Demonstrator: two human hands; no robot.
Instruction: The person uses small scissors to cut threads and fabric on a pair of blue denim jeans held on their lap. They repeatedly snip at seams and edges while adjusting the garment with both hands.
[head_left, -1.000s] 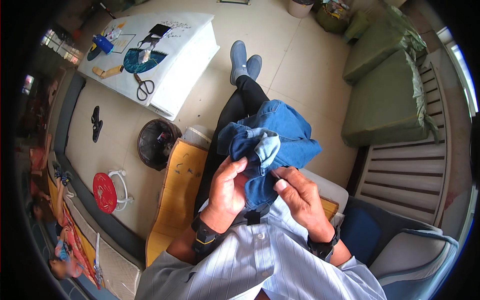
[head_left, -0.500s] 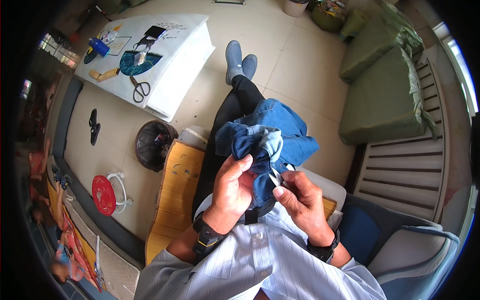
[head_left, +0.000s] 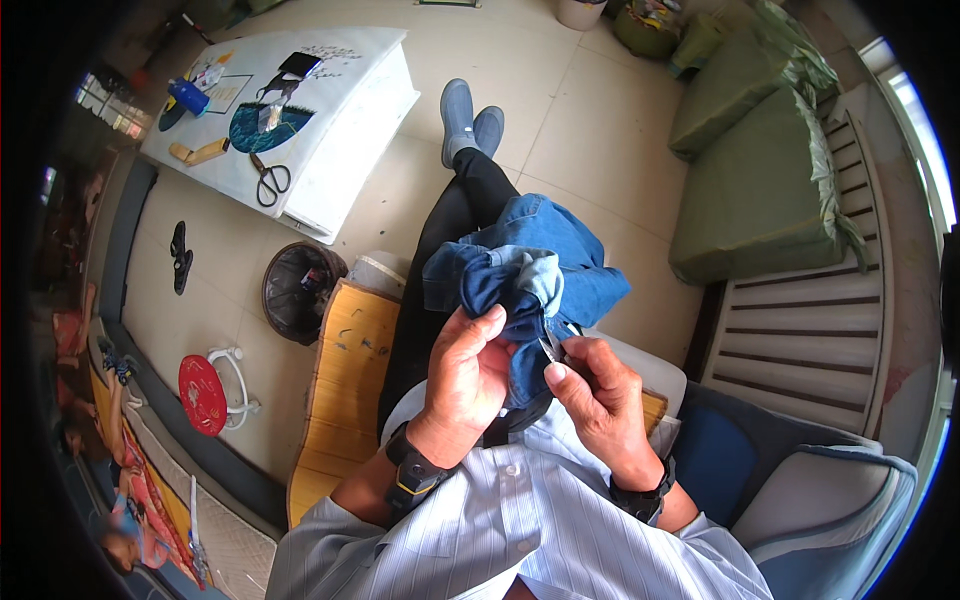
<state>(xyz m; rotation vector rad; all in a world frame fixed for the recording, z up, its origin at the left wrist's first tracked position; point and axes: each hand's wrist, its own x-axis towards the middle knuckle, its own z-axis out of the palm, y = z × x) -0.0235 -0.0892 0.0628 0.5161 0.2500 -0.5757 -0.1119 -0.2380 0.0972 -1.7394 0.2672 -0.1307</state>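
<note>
A pair of blue denim jeans (head_left: 575,250) lies bunched across my lap, a dark blue part and a paler part folded up toward me. My left hand (head_left: 462,378) is closed on the dark fabric, with the thumb on top. In my right hand (head_left: 604,402) I grip small metal thread snips (head_left: 549,347) between thumb and fingers. Their pointed blades touch or nearly touch the denim beside the left fingers. The handle of the snips is mostly covered by my fingers.
A white table (head_left: 350,110) at the far left bears black-handled scissors (head_left: 270,182) and a blue object (head_left: 188,96). A waste bin (head_left: 290,315) and red stool (head_left: 203,395) stand to my left. Green cushions (head_left: 755,190) are on the right. Another person (head_left: 125,520) is at the far left.
The snips have turned slightly and their blades now look closer together against the denim. Both hands keep nearly the same place; the whole view has shifted a little.
</note>
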